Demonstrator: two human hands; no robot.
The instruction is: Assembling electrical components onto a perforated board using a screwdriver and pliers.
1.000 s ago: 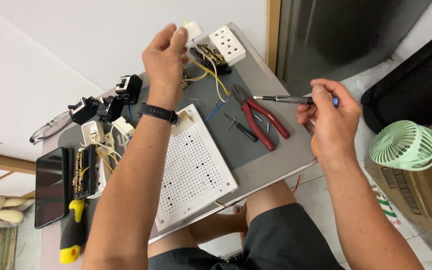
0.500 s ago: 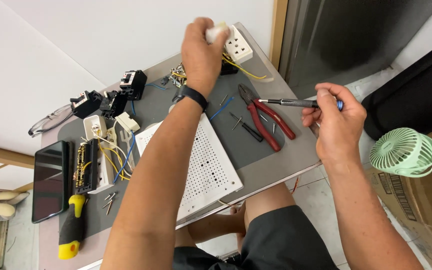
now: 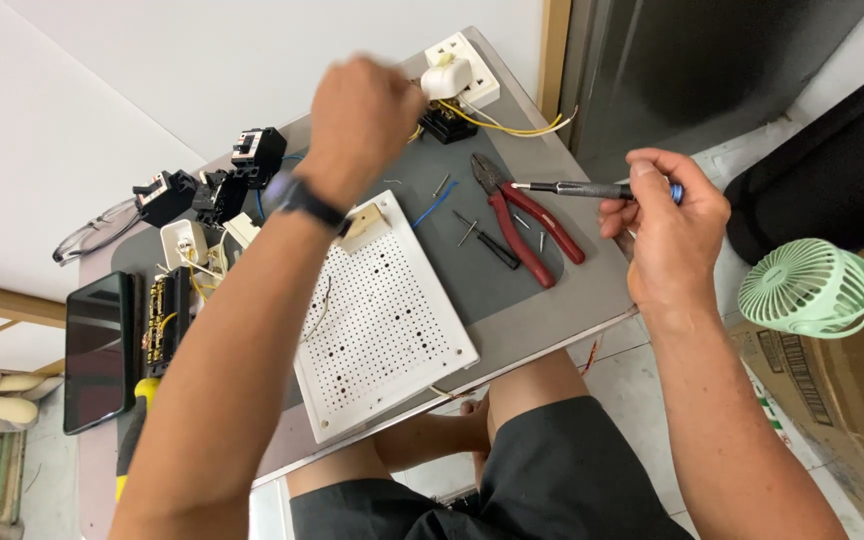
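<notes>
A white plug (image 3: 446,76) was gripped by the left hand (image 3: 362,125) at upper centre, over a white socket (image 3: 464,62). A screwdriver (image 3: 582,189) was clasped in the right hand (image 3: 664,235), above red pliers (image 3: 527,220).

left hand (image 3: 362,125) gripping small white plug block (image 3: 445,77), yellow wires (image 3: 497,125) trailing right of grip | right hand (image 3: 667,235) pinching screwdriver (image 3: 577,189), tip pointing left | red pliers (image 3: 527,222) just below tip | perforated white plate (image 3: 382,320) under left forearm
</notes>
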